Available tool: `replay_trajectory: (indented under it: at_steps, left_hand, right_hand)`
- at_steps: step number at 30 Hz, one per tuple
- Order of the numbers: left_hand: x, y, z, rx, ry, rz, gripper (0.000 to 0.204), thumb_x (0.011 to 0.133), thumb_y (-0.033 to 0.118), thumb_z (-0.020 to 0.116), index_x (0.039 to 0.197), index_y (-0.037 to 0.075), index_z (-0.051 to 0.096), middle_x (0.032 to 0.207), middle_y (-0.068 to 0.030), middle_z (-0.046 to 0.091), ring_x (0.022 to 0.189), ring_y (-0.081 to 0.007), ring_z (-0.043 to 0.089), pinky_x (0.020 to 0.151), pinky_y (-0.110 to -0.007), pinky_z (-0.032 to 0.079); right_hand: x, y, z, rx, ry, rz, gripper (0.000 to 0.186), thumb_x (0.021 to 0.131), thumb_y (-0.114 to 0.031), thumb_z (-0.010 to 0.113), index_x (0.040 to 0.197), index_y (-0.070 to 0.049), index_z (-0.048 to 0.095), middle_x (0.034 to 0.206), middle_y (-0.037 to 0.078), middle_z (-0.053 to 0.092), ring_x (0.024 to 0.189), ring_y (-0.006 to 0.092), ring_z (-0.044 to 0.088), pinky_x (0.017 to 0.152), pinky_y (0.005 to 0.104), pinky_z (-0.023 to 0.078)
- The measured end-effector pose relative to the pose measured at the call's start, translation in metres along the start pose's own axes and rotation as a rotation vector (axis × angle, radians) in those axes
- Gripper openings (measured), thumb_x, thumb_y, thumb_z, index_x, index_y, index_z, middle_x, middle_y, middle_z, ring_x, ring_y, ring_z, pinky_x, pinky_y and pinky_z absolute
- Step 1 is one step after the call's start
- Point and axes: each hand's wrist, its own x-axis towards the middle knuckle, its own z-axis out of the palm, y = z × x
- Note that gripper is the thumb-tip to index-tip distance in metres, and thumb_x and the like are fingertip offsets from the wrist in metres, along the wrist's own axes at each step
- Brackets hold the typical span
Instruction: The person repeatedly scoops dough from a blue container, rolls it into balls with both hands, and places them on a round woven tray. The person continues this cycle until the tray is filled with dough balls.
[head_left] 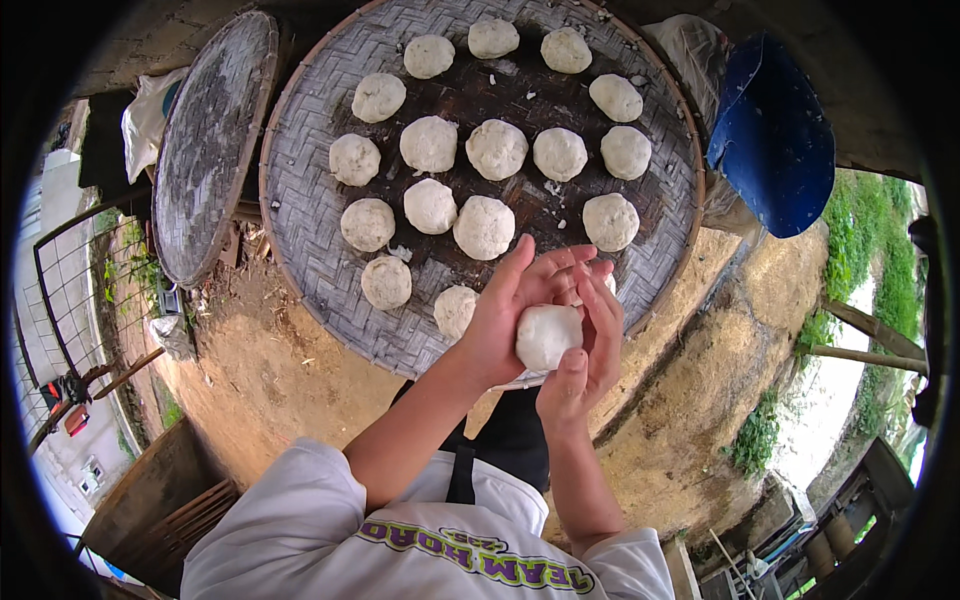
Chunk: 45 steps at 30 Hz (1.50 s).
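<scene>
A smooth white dough ball [549, 338] sits between my two cupped hands, over the near rim of a round woven bamboo tray [300, 230]. My left hand [493, 335] curves round its left side with the thumb raised. From the right, my right hand [588, 350] wraps it, the thumb pressing at its lower edge. Several rougher, off-white dough balls [497, 150] rest spaced apart on the tray. One dough ball [457, 311] lies just left of my left hand, and another is mostly hidden behind my right fingers. White crumbs dot the tray's dark, worn middle.
A second woven tray [212, 150] leans upright at the left. Beyond the tray's right rim stands a blue plastic container [775, 135] beside a clear plastic bag [690, 55]. Bare earth [265, 370] lies below, with a wire-mesh frame [75, 290] at far left and wooden poles [870, 355] at right.
</scene>
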Motion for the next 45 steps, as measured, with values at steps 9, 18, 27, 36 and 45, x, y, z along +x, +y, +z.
replay_trajectory:
  at_steps: [9,18,27,36,45]
  left_hand:
    - [0.014,-0.005,-0.027,0.108,-0.04,0.038,0.059,0.112,0.051,0.043,0.141,0.001,0.057,0.152,-0.0211,0.057,0.136,-0.0258,0.057,0.118,-0.041,0.044]
    - [-0.005,0.007,-0.047,0.622,0.309,0.598,0.033,0.111,0.026,0.05,0.134,0.004,0.056,0.137,-0.014,0.063,0.128,-0.0236,0.06,0.109,-0.039,0.045]
    - [-0.048,0.041,-0.095,0.64,0.367,0.529,0.027,0.107,0.018,0.056,0.133,0.008,0.057,0.13,-0.0112,0.064,0.113,-0.0204,0.066,0.097,-0.036,0.048]
    - [-0.055,0.097,-0.084,0.726,0.318,0.645,0.024,0.108,0.017,0.056,0.128,0.006,0.06,0.123,-0.0094,0.067,0.109,-0.0198,0.067,0.094,-0.035,0.049]
    - [0.139,0.222,-0.024,1.852,0.227,1.179,0.038,0.091,0.023,0.079,0.124,0.01,0.064,0.127,-0.0155,0.063,0.123,-0.0354,0.061,0.102,-0.047,0.051]
  right_hand:
    - [-0.026,-0.001,0.01,0.189,0.126,0.08,0.055,0.112,-0.034,0.054,0.152,0.004,0.048,0.155,0.022,0.05,0.144,0.0303,0.052,0.12,0.0431,0.042]
    - [0.038,0.051,-0.01,-0.083,-0.019,0.591,0.056,0.094,-0.015,0.082,0.141,0.003,0.057,0.127,0.016,0.067,0.113,0.0209,0.068,0.091,0.0347,0.058]
    - [0.059,0.086,0.006,-0.626,-0.256,0.062,0.062,0.095,-0.016,0.077,0.148,0.004,0.051,0.141,0.03,0.059,0.13,0.0478,0.06,0.104,0.0504,0.053]
    - [0.054,0.082,0.006,-0.817,-0.411,-0.174,0.059,0.095,-0.005,0.057,0.152,0.007,0.047,0.156,0.03,0.049,0.148,0.0465,0.046,0.121,0.0566,0.038]
    - [0.273,0.101,0.001,-0.626,-0.325,-0.33,0.056,0.092,-0.015,0.075,0.144,-0.003,0.059,0.139,0.023,0.062,0.13,0.0416,0.061,0.106,0.0508,0.053]
